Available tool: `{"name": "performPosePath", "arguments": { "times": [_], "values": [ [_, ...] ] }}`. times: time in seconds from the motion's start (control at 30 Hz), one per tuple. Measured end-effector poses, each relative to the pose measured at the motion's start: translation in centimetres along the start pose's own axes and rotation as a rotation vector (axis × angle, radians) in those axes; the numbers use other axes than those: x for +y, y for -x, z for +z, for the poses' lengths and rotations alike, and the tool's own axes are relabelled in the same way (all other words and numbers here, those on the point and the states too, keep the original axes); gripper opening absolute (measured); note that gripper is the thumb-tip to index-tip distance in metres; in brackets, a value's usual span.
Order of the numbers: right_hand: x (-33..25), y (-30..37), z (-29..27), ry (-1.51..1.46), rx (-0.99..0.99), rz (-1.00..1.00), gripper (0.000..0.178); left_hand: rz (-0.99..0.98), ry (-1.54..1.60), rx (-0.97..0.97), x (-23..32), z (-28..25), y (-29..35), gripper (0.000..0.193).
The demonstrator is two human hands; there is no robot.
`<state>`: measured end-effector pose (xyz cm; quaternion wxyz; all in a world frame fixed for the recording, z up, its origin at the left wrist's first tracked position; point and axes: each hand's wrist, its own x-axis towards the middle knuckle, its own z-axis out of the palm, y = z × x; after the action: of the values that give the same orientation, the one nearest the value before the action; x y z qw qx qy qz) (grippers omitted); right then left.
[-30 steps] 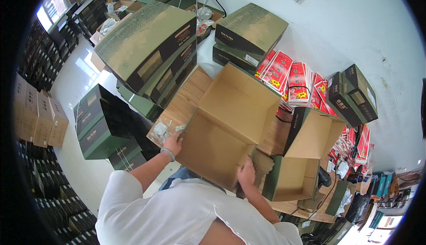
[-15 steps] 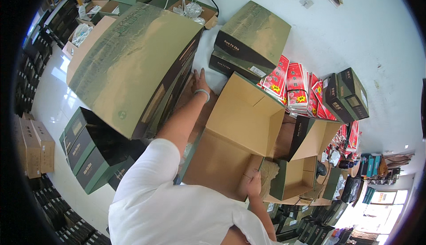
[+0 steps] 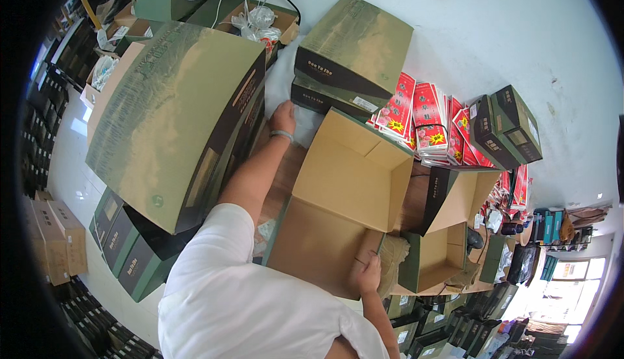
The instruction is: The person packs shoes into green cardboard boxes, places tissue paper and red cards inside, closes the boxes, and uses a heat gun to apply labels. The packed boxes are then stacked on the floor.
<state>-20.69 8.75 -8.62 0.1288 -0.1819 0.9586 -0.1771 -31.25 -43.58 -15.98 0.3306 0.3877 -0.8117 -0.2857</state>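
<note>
Reaching forward, my left hand [image 3: 283,117] is closed on a white plastic sheet [image 3: 307,125] that lies between the box stacks. The fingertips are partly hidden. My right hand [image 3: 369,274] grips the right side wall of an open shoebox [image 3: 318,245], fingers over its edge. The box is green outside and plain brown cardboard inside, with its lid [image 3: 344,170] tipped back. Crumpled brown paper [image 3: 393,258] sticks out beside my right hand.
A tall stack of large green boxes [image 3: 175,118] stands at my left. Closed green boxes [image 3: 354,47] sit at the back, beside bundled red printed packets [image 3: 429,125]. A smaller open box [image 3: 442,261] is at the right. Cartons [image 3: 55,235] stand on the floor.
My left hand has gone from spread fingers to closed, and the white sheet has come slightly nearer. My right hand keeps its hold on the open box. The view has shifted a little.
</note>
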Motion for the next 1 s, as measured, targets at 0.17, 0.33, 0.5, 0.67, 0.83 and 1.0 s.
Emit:
{"name": "performPosePath", "arguments": {
  "times": [0.17, 0.33, 0.5, 0.67, 0.83, 1.0],
  "values": [
    [0.4, 0.1, 0.1, -0.046, 0.008, -0.012, 0.044, 0.268, 0.203, 0.273, 6.7, -3.8, -2.5, 0.015],
    [0.9, 0.3, 0.5, -0.025, 0.022, -0.005, 0.045, 0.500, 0.367, 0.454, 16.1, -10.5, -2.5, 0.016],
    [2.8, 0.5, 1.9, -0.019, 0.067, -0.047, 0.047, 0.471, 0.390, 0.590, 25.7, -21.4, -5.7, 0.010],
    [0.8, 0.8, 0.5, -0.090, 0.049, 0.024, 0.051, 0.363, 0.623, 0.733, 32.3, -30.7, -7.6, 0.018],
    [2.1, 0.5, 2.1, -0.111, 0.112, -0.055, 0.054, 0.735, 1.256, 0.432, 33.2, -34.4, -8.9, 0.018],
    [2.8, 0.7, 1.3, -0.331, -0.096, -0.040, 0.061, 0.960, 1.123, 0.556, 38.9, -43.3, 0.2, 0.027]
  ]
}}
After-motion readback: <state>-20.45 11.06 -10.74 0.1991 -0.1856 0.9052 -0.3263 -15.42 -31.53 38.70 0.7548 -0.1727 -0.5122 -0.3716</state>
